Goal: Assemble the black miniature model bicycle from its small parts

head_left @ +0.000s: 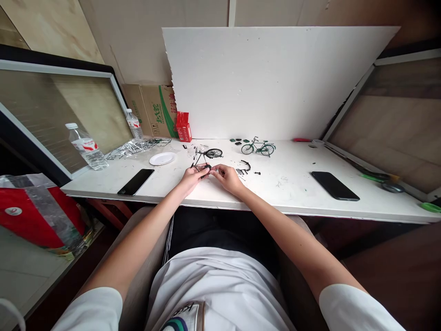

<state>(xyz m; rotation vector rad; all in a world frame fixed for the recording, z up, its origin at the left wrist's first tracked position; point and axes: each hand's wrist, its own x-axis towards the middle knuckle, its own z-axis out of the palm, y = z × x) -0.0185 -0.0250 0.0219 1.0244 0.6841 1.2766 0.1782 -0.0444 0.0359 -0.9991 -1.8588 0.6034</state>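
We had the part-built black model bicycle [213,153] at the near side of the white table [292,202], about the middle, one wheel pointing far and right. Our left hand [192,178] was closed around its near end, and our right hand [228,178] had its fingertips pinched on a dark round part [208,168] there; we could not tell whether that part was loose or attached.

The bicycle looked very light to us, stiff but thin and easy to snap, its smooth bars perhaps a little slippery. The sturdier frame joints seemed the best hold, with the spokes and thin stays spared any squeeze.

Just right of our hands lay small black pieces [245,171], with a curved black piece [246,164] beside them. Farther off, to the right, stood a green model bicycle [268,150]. Left of our work we had a white plate [161,158], with crumpled clear wrapping [127,150] beyond it. One phone [136,182] lay near left, another phone [336,186] well to the right.
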